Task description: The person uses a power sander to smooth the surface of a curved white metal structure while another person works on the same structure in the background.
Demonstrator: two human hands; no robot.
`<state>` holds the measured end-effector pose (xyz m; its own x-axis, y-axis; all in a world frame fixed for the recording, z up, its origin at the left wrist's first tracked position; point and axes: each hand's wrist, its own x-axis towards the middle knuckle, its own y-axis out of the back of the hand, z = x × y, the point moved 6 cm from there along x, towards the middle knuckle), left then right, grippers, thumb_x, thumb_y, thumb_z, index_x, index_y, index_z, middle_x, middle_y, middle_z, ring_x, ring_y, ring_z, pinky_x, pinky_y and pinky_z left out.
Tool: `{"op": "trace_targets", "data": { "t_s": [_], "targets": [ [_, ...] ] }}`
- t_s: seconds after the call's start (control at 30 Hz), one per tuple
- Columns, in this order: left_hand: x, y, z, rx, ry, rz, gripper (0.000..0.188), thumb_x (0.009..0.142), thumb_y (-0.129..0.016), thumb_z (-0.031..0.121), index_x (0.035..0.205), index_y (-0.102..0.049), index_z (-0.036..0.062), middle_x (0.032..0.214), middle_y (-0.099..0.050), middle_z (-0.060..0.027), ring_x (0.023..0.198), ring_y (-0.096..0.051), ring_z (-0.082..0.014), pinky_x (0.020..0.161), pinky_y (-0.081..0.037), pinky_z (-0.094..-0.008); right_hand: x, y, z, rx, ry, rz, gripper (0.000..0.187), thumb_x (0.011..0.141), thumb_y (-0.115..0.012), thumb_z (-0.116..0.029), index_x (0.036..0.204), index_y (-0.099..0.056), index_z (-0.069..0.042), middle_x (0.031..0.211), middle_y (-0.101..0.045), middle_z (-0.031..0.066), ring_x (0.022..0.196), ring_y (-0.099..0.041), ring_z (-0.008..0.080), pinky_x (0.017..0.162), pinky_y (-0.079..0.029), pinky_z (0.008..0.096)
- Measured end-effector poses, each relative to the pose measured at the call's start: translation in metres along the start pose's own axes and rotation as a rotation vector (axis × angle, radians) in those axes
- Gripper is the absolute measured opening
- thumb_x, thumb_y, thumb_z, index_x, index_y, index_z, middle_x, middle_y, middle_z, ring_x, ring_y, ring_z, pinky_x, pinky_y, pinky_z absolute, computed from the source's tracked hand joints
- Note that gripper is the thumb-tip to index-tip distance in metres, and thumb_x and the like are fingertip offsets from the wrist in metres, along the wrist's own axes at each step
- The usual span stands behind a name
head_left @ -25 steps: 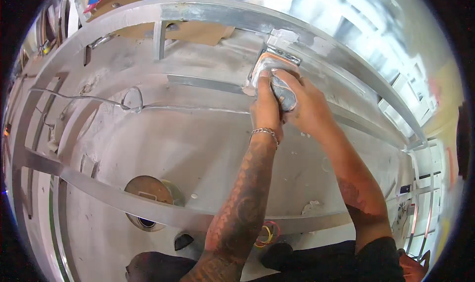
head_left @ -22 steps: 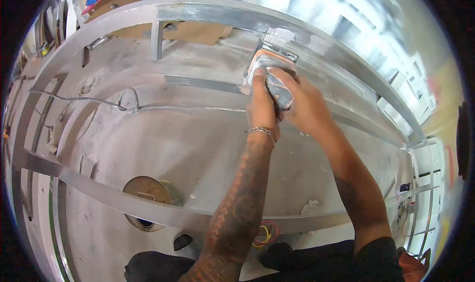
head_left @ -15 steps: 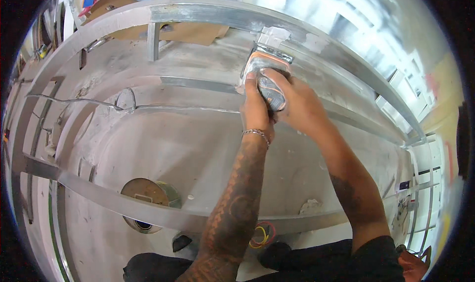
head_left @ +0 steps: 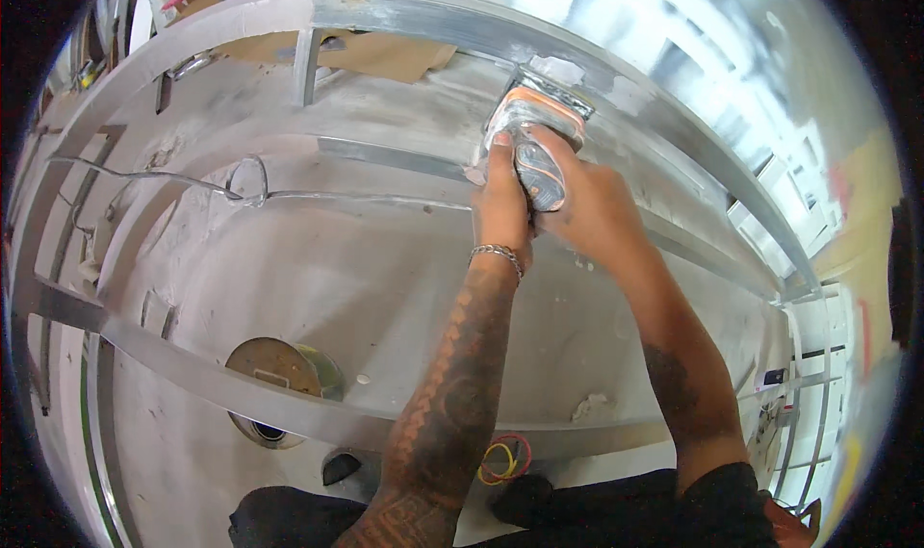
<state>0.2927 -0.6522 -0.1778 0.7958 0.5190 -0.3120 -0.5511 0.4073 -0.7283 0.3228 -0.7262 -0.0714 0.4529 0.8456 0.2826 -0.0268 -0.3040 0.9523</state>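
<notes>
Both my hands are wrapped round a dusty grey and orange power sander point(head_left: 541, 175). My left hand point(head_left: 500, 190) holds its left side, thumb on top, and a chain bracelet circles that wrist. My right hand point(head_left: 595, 202) grips the sander's right side. Its flat sanding end lies against the far rail of a grey metal frame point(head_left: 414, 21), just below a pale filler patch point(head_left: 556, 69) on that rail. The sander's underside is hidden.
A grey cable point(head_left: 366, 196) with a loop runs across the frame's left half. Below the near rail point(head_left: 241, 384) stands a round metal can point(head_left: 289, 363). Cardboard point(head_left: 385, 57) lies beyond the frame. Red and yellow thin cords point(head_left: 502, 459) are near my legs.
The sander has shifted slightly to the right along the far rail, with both hands still round it. The whole view has moved a little.
</notes>
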Motion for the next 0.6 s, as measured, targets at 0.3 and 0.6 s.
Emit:
{"op": "trace_targets", "data": {
  "t_s": [0.3, 0.6],
  "targets": [
    [-0.002, -0.006, -0.001, -0.065, 0.03, 0.048, 0.072, 0.093, -0.04, 0.078, 0.115, -0.066, 0.0142, 0.096, -0.067, -0.0014, 0.08, -0.062, -0.0151, 0.06, -0.042, -0.0324, 0.001, 0.003, 0.002, 0.026, -0.017, -0.034, 0.088, 0.07, -0.085, -0.013, 0.148, -0.046, -0.027, 0.089, -0.072, 0.0218, 0.087, -0.071, 0.0437, 0.072, -0.056, 0.0517],
    [-0.012, -0.009, 0.012, -0.215, -0.081, 0.176, 0.068, 0.094, -0.049, 0.071, 0.111, -0.066, 0.0069, 0.084, -0.063, 0.0001, 0.063, -0.056, -0.0112, 0.048, -0.034, -0.029, 0.006, 0.006, -0.006, -0.047, 0.004, -0.059, 0.09, 0.067, -0.087, -0.014, 0.147, -0.048, -0.029, 0.089, -0.073, 0.0189, 0.084, -0.072, 0.0402, 0.071, -0.057, 0.0489]
  ]
}}
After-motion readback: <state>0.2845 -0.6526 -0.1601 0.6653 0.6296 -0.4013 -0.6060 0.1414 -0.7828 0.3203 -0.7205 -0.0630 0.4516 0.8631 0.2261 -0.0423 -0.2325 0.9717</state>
